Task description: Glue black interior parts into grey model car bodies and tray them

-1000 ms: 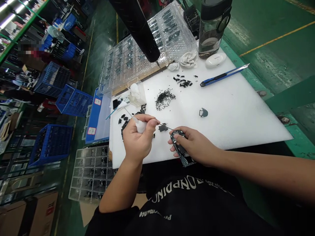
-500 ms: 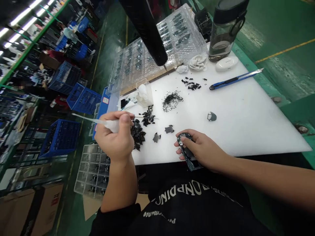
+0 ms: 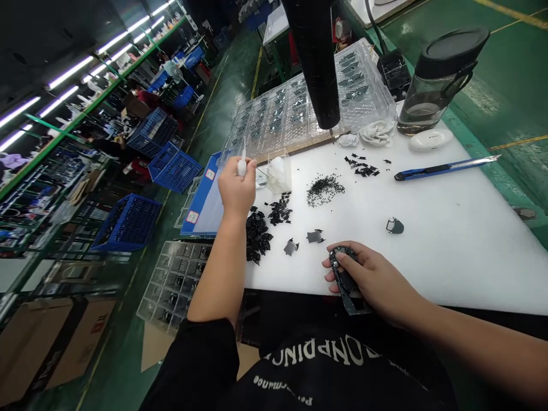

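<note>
My left hand (image 3: 237, 185) is closed round a white plastic dropper (image 3: 242, 166), its thin end pointing up. A thin stick also sticks out of this hand towards a small clear box (image 3: 279, 178) with something white inside. My right hand (image 3: 371, 275) grips a dark, rounded plastic housing (image 3: 349, 281) over the near edge of the white board (image 3: 432, 240). Left of it lie two small grey parts with black clips, a nearer one (image 3: 291, 247) and another grey part (image 3: 315, 236). A dark rounded cap (image 3: 394, 225) rests farther right.
Black pieces lie in piles (image 3: 257, 235), beside tiny black bits (image 3: 324, 189). A blue utility knife (image 3: 445, 167), white case (image 3: 430, 140), crumpled cloth (image 3: 377, 133) and water bottle (image 3: 432, 91) stand right. Behind is a clear parts tray (image 3: 295, 108); a black electric screwdriver (image 3: 317, 68) hangs above.
My left hand has moved away from me to the clear box, and the dropper has turned from pointing left to pointing up. My right hand still holds the housing. The view has shifted.
</note>
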Demonstrator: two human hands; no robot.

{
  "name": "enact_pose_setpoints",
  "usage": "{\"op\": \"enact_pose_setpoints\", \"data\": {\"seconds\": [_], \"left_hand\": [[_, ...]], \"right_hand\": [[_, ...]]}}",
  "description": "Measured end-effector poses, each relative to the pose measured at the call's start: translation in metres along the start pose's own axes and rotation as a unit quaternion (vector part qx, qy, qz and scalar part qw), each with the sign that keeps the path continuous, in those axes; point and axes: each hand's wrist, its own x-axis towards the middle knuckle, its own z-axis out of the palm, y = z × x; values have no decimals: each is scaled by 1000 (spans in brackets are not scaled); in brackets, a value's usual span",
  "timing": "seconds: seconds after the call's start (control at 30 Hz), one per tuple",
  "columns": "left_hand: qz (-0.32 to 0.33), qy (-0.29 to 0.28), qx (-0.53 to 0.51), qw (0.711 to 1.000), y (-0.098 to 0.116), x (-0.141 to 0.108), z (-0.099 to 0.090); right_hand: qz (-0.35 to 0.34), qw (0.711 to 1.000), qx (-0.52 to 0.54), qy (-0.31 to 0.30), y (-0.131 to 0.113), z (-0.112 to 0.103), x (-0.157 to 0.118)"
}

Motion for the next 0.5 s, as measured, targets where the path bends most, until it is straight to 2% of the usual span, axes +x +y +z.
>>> {"op": "enact_pose_setpoints", "data": {"seconds": [0.1, 0.13, 0.17, 0.23, 0.3, 0.37, 0.43, 0.5], "left_hand": [[-59, -88, -6, 994, -9, 0, 9], [-77, -98, -17, 992, -11, 0, 9], [-90, -90, -31, 991, -12, 0, 7], [-95, -31, -63, 993, -12, 1, -2], [-74, 40, -87, 993, -7, 1, -14], [-51, 80, -114, 989, 2, -3, -26], [-44, 80, -166, 982, 15, -14, -35], [-50, 42, -234, 970, 31, -32, -40]], "right_hand": [[-2, 1000, 0, -2, -1, 0, -1], [-3, 1000, -1, -3, -1, 0, -1], [-2, 1000, -2, -2, -1, 0, -1], [2, 1000, -7, -1, -2, 1, 0], [5, 1000, -8, 1, -2, 1, 0], [6, 1000, -4, 5, -3, 2, 0], [8, 1000, -1, 9, -5, 3, -1], [11, 1000, 3, 11, -6, 3, -2]]}}
